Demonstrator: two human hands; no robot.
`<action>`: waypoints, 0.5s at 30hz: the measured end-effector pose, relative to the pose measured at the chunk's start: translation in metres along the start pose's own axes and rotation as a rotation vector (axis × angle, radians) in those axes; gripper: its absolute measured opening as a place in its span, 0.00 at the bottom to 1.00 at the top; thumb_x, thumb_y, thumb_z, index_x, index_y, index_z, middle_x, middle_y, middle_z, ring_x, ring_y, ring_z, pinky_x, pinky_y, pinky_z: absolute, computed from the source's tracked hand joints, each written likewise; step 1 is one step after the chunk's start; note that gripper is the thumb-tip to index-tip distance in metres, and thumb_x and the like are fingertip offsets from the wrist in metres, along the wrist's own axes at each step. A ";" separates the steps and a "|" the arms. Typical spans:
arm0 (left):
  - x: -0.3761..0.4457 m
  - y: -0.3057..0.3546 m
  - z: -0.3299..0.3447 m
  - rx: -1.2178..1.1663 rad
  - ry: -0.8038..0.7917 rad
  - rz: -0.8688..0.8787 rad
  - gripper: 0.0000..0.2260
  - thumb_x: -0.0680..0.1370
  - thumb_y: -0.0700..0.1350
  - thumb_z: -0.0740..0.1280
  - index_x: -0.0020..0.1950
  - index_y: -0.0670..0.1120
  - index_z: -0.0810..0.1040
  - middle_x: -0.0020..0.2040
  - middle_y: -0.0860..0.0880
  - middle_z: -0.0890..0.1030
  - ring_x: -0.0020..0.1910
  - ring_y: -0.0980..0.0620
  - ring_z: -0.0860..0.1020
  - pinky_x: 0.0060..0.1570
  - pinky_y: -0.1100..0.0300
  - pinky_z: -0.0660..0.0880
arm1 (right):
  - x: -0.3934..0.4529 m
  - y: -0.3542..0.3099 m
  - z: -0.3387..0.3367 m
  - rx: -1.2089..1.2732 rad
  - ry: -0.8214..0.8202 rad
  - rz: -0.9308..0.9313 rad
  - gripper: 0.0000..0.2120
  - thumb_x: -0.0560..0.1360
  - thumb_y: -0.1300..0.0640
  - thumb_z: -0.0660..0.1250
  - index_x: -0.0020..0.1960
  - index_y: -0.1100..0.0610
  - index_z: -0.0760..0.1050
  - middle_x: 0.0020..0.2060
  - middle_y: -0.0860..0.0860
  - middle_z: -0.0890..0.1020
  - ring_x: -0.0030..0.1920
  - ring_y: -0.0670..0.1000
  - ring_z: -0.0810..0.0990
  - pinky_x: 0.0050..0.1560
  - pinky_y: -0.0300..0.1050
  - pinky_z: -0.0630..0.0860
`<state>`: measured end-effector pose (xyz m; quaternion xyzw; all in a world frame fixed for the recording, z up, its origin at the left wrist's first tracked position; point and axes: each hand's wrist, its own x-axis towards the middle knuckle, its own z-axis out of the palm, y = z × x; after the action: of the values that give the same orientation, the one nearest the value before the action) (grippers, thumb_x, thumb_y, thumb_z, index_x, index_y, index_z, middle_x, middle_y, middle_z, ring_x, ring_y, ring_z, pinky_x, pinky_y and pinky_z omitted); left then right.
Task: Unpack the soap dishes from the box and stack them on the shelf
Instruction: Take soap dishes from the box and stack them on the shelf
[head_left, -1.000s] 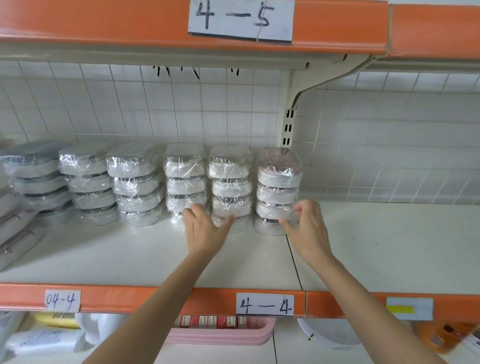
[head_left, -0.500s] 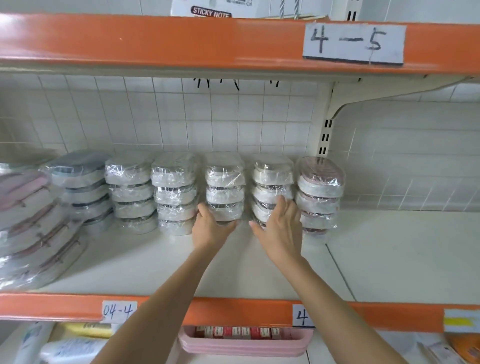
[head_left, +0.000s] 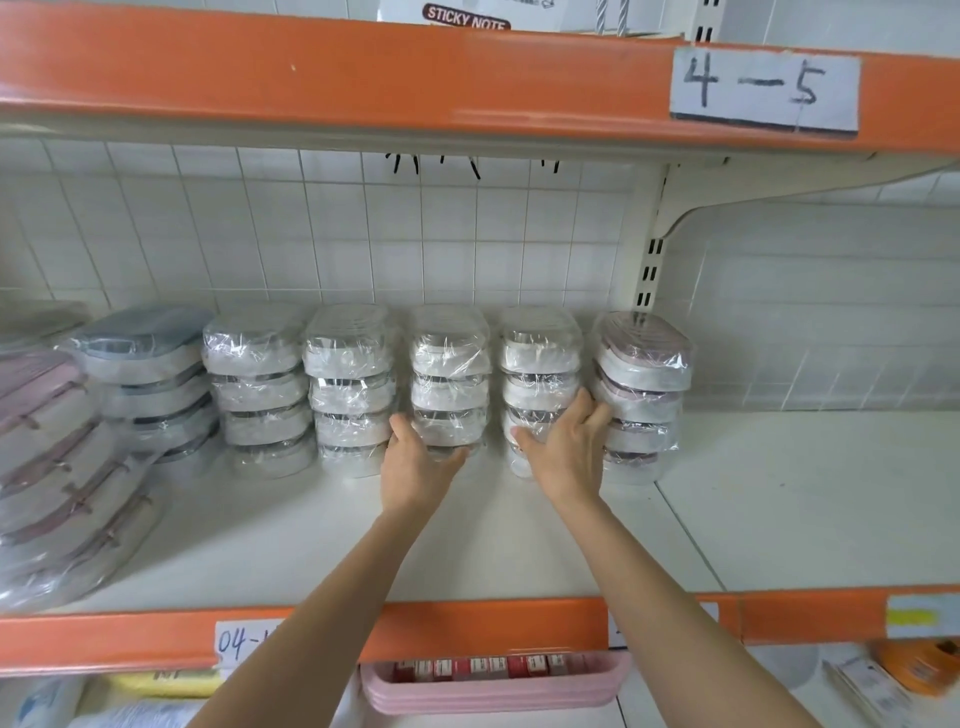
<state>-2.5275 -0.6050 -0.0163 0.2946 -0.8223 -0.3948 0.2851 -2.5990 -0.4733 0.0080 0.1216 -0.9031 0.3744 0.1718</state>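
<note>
Both my bare forearms are stretched forward and up, pretty much parallel. My left hand (head_left: 415, 470) has its fingers curled around something low in front of it. My right hand (head_left: 566, 451) is pressed flat, fingers straight and pointing up.

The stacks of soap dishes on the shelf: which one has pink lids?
The rightmost stack, just right of the right hand. Its lids look pink; the others are white or grey-blue.
</note>
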 end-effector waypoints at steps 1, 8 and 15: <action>-0.003 0.001 0.000 0.021 0.002 -0.007 0.26 0.69 0.48 0.74 0.55 0.39 0.62 0.56 0.39 0.72 0.58 0.39 0.71 0.54 0.51 0.70 | 0.000 0.001 -0.001 0.001 -0.004 0.004 0.42 0.67 0.49 0.75 0.70 0.65 0.57 0.62 0.61 0.64 0.63 0.62 0.67 0.57 0.51 0.70; -0.034 0.027 0.015 -0.053 -0.062 0.294 0.13 0.75 0.35 0.64 0.58 0.36 0.68 0.55 0.41 0.70 0.55 0.42 0.72 0.56 0.53 0.70 | 0.010 0.014 -0.009 0.199 -0.267 0.097 0.49 0.67 0.46 0.75 0.74 0.64 0.50 0.70 0.61 0.64 0.70 0.58 0.63 0.66 0.48 0.63; -0.021 0.042 0.039 -0.107 -0.372 0.103 0.17 0.77 0.37 0.61 0.65 0.35 0.65 0.59 0.39 0.75 0.60 0.42 0.73 0.52 0.58 0.67 | 0.011 0.016 -0.019 0.271 -0.349 0.181 0.39 0.64 0.45 0.76 0.65 0.61 0.61 0.64 0.56 0.72 0.64 0.56 0.72 0.56 0.44 0.68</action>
<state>-2.5518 -0.5502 -0.0072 0.1586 -0.8527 -0.4703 0.1632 -2.6104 -0.4498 0.0152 0.1251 -0.8677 0.4794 -0.0392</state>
